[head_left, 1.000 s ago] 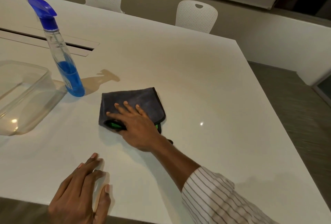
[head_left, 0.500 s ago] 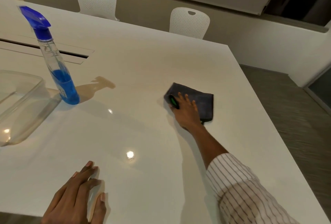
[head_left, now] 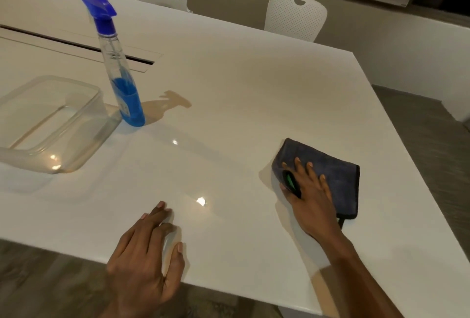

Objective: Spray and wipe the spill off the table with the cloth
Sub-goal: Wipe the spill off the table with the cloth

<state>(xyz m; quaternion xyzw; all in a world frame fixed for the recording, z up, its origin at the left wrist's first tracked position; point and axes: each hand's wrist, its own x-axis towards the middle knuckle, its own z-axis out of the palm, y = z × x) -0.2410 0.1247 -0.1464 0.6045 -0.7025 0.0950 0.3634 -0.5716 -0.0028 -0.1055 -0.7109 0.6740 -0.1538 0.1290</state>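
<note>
The right hand (head_left: pixel 309 190) lies flat with fingers spread on the dark grey cloth (head_left: pixel 333 172), pressing it to the white worktop (head_left: pixel 241 88) without gripping it. The cloth lies well to the right of the spray bottle (head_left: pixel 122 83) and nearer the person. The left hand (head_left: pixel 147 254) rests open, palm down and empty, at the worktop's near edge, in front of the bottle. The bottle stands upright, holding blue liquid, just right of a clear plastic container (head_left: pixel 84 88). No spill can be made out on the glossy surface

clear tub (head_left: pixel 50 124) cut by left edge; cloth (head_left: pixel 330 170) partly under right hand (head_left: pixel 309 198)
</note>
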